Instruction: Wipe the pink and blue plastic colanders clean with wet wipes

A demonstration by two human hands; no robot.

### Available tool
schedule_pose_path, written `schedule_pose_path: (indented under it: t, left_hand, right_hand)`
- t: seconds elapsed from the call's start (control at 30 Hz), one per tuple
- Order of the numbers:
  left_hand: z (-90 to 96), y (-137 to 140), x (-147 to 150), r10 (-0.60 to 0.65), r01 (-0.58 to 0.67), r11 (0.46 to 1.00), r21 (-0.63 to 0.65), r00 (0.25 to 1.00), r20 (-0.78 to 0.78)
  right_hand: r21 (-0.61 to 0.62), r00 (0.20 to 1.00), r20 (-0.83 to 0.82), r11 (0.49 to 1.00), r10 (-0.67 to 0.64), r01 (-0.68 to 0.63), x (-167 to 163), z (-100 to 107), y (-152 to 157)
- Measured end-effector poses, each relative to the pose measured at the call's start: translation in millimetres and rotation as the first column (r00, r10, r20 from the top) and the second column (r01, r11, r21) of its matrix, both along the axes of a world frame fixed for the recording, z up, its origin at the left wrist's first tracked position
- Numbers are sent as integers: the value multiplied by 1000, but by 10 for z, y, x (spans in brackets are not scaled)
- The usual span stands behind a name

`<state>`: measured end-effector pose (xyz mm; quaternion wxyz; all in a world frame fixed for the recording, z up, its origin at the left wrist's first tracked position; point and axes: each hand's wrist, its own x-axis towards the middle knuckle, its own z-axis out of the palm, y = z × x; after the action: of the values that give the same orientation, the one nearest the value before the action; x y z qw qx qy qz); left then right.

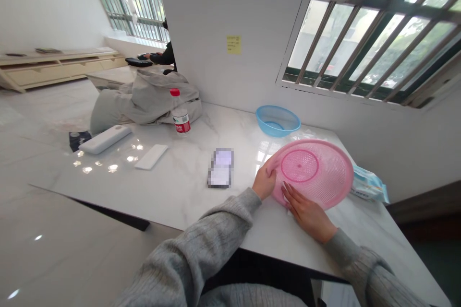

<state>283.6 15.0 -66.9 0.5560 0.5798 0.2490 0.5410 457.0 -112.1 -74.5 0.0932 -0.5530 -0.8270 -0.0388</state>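
A pink plastic colander basket (331, 172) is tilted up over the right part of the table. My left hand (264, 181) is closed round its left rim, the thumb on the near face. My right hand (306, 213) lies against the lower part of the basket with its fingers stretched out flat on the mesh. A small whitish bit shows below those fingers, too little to name. Behind the colander stands a light blue plastic basin (277, 122). Partly hidden by the colander's right edge lies a blue and white packet of wipes (369, 184).
On the white marble-patterned table (187, 201) lie a phone (221, 168), a flat white object (151, 157) and a longer white case (105, 139). A red-capped bottle (180, 117) stands before grey fabric (144, 100). Farther back, a person's dark sleeve (166, 56) shows beside the wall.
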Motion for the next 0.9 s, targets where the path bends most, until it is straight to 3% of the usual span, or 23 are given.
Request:
schedule_pose_path:
  t: [0.37,0.6,0.73,0.9]
  left_hand:
    - [-34,36,20,-7,27,980,-199,995,99]
    - [68,101,-31,1,66,899,-432,988,154]
    - [106,137,-77,-1,81,874,-480,986,165]
    - [88,178,-97,43,39,849,-527,989,143]
  right_hand:
    - [39,983,152,994,98,-105,102,13,12]
    - [-202,971,138,965,195,-165,162,275,121]
    - [-332,968,126,929,215,-164,142,413,192]
    - [-277,952,179,941,249,-194,158,461,213]
